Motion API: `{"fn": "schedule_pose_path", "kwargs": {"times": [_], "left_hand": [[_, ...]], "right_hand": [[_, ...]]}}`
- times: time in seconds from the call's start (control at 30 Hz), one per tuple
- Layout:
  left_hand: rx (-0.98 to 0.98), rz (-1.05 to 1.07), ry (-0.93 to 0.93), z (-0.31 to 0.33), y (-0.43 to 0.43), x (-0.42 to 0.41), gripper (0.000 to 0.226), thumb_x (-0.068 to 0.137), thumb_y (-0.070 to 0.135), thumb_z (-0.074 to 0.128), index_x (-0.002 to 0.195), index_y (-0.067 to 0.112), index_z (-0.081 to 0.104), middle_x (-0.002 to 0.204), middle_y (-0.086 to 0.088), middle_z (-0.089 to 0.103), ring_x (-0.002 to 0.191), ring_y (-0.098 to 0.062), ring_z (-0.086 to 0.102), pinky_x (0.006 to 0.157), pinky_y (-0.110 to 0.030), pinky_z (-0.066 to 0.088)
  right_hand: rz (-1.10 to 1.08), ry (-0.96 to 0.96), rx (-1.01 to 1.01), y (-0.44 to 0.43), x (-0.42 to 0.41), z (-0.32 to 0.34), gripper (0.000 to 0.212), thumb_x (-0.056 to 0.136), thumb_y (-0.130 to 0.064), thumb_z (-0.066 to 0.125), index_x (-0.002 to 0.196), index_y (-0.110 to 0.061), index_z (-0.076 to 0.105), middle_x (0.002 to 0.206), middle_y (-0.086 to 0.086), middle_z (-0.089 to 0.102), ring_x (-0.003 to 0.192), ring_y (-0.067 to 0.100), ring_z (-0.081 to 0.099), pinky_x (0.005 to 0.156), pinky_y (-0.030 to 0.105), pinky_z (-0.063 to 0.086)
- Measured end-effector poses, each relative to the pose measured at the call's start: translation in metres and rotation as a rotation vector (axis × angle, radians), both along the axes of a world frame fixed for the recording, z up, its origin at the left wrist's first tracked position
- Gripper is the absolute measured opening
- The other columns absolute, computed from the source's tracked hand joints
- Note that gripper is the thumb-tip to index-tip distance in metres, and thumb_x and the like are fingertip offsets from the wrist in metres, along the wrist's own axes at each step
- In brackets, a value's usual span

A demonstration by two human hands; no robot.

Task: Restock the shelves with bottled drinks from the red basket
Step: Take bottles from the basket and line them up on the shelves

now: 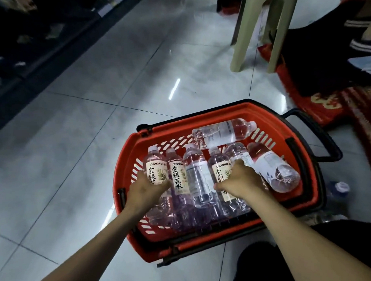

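Head view: left hand [145, 191], right hand [240, 180] half-hidden among bottles [197, 178] (red basket [123, 159])

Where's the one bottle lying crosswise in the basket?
In the head view, the crosswise bottle lies at the far end of the red basket, cap pointing right, just beyond the right hand.

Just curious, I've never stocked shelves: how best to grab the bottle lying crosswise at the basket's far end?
Probably from above, gripping the crosswise bottle round its labelled middle: it lies on its side over the other bottles, upper side exposed.
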State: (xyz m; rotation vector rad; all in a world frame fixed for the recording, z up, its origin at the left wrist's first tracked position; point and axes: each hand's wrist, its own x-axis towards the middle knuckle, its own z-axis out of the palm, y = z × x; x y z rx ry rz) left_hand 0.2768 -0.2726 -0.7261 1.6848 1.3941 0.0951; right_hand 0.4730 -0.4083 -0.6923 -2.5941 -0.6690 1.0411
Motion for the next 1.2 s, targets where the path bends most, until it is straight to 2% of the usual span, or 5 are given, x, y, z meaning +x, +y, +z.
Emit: {"fn": "schedule_pose_path", "kwargs": {"times": [0.27, 0.6, 0.93, 1.1, 1.2], "left_hand": [[-0.683, 0.258, -0.301, 0.008, -0.005, -0.004, 0.063, 0.063, 0.021, 0.083, 0.118, -0.001, 0.061, 0.112, -0.026, 0.069, 0.112, -0.045, 0.062, 0.1, -0.062, 0.044], [-0.654, 0.1, -0.332, 0.024, -0.013, 0.008, 0.056, 0.071, 0.0, 0.079, 0.121, 0.001, 0.054, 0.111, -0.028, 0.069, 0.099, -0.045, 0.067, 0.089, -0.06, 0.052], [-0.721, 0.177, -0.532, 0.028, -0.015, 0.009, 0.099, 0.045, 0.002, 0.091, 0.133, 0.006, 0.047, 0.13, -0.033, 0.056, 0.121, -0.05, 0.053, 0.097, -0.067, 0.044], [-0.712, 0.057, -0.572, 0.043, -0.017, 0.027, 0.101, 0.038, 0.002, 0.094, 0.128, 0.012, 0.05, 0.116, -0.026, 0.067, 0.111, -0.046, 0.062, 0.091, -0.065, 0.049], [-0.733, 0.017, -0.608, 0.054, -0.019, 0.037, 0.094, 0.053, -0.003, 0.086, 0.136, 0.012, 0.045, 0.12, -0.026, 0.065, 0.112, -0.046, 0.061, 0.089, -0.064, 0.05]], "right_hand": [[0.072, -0.073, 0.021, -0.013, 0.011, -0.005, 0.037, 0.074, -0.048, 0.078, 0.073, -0.018, 0.057, 0.066, -0.003, 0.061, 0.056, 0.014, 0.055, 0.048, 0.025, 0.035], [0.131, 0.372, 0.012, -0.025, 0.006, -0.011, 0.11, 0.071, -0.061, 0.074, 0.154, -0.012, 0.022, 0.16, 0.009, 0.026, 0.142, 0.029, 0.036, 0.113, 0.041, 0.036], [-0.313, 0.758, 0.214, -0.019, 0.007, -0.001, 0.026, 0.082, -0.02, 0.072, 0.104, -0.015, 0.06, 0.15, 0.011, 0.04, 0.14, 0.03, 0.034, 0.113, 0.046, 0.027], [-0.361, 0.822, 0.287, -0.031, 0.007, 0.021, 0.023, 0.081, -0.023, 0.076, 0.093, -0.021, 0.057, 0.11, 0.005, 0.058, 0.099, 0.023, 0.056, 0.085, 0.036, 0.048], [-0.366, 0.862, 0.375, -0.04, -0.002, 0.029, 0.075, 0.059, -0.038, 0.09, 0.123, -0.016, 0.058, 0.115, 0.009, 0.064, 0.106, 0.029, 0.062, 0.097, 0.05, 0.051]]}}
